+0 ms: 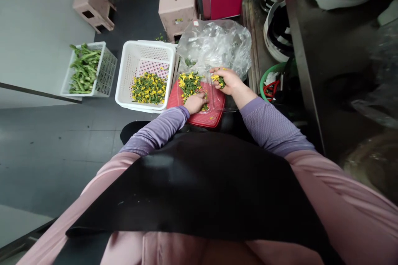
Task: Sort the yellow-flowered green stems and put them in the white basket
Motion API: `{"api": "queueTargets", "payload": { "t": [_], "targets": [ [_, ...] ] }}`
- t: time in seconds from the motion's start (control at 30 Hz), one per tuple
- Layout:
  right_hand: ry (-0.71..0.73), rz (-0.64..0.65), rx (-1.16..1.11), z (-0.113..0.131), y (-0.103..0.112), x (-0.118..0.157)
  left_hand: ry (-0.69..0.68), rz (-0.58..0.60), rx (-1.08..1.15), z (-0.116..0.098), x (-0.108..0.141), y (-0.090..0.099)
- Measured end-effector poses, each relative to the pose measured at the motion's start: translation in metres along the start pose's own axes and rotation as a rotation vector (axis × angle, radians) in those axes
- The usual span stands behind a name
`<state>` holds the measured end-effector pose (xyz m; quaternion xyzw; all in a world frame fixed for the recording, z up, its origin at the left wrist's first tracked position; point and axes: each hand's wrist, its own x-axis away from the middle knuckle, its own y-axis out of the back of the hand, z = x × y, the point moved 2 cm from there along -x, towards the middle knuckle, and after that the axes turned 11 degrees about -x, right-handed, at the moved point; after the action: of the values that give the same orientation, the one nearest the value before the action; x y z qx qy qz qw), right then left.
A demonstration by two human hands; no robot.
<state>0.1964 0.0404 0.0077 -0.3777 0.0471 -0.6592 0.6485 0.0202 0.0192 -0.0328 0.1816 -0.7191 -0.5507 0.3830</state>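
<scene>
My right hand (228, 80) is closed around a bunch of small green buds with yellow flowers (218, 80), held just above the right side of a clear plastic clamshell box (212, 98). More yellow-flowered buds (189, 84) fill the left part of that box. My left hand (195, 103) lies over them, fingers stretched to the right and touching the buds; its fingertips are partly hidden. Under the box is a red plastic surface (203, 122), close in front of my black apron. A large clear plastic bag (217, 45) spreads just beyond the box.
To the left stands a white basket (122, 85), partly filled with yellow-flowered buds (149, 88). Farther left, another white basket (107, 68) holds thick green stalks (84, 69). Pink stools (177, 6) stand behind. A green-rimmed tub (264, 78) and a metal shelf edge (301, 58) lie right.
</scene>
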Motion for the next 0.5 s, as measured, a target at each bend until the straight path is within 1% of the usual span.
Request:
{"api": "queueTargets", "payload": {
  "t": [0.07,0.13,0.2,0.27,0.3,0.33,0.4,0.43,0.5],
  "targets": [
    [-0.044,-0.01,-0.053,0.001,-0.003,0.003,-0.03,-0.012,-0.029,0.0,-0.005,-0.001],
    [-0.056,-0.028,-0.064,0.0,-0.005,0.005,0.036,-0.09,0.067,0.006,-0.006,0.003],
    [-0.047,-0.037,0.002,-0.005,-0.007,0.005,0.218,-0.184,0.308,0.015,-0.002,0.01],
    [-0.04,-0.015,0.153,-0.012,-0.01,0.006,0.424,-0.227,0.662,0.021,0.007,0.017],
    [-0.043,0.015,0.242,-0.017,-0.013,0.007,0.493,-0.233,0.848,0.022,0.011,0.021],
    [-0.049,0.05,0.325,-0.022,-0.016,0.008,0.528,-0.238,1.015,0.021,0.015,0.024],
    [-0.056,0.123,0.442,-0.031,-0.02,0.01,0.52,-0.266,1.236,0.015,0.023,0.031],
    [-0.052,0.15,0.474,-0.034,-0.022,0.011,0.506,-0.29,1.282,0.013,0.026,0.034],
    [-0.029,0.18,0.525,-0.037,-0.022,0.011,0.484,-0.319,1.267,0.009,0.031,0.039]
  ]
}}
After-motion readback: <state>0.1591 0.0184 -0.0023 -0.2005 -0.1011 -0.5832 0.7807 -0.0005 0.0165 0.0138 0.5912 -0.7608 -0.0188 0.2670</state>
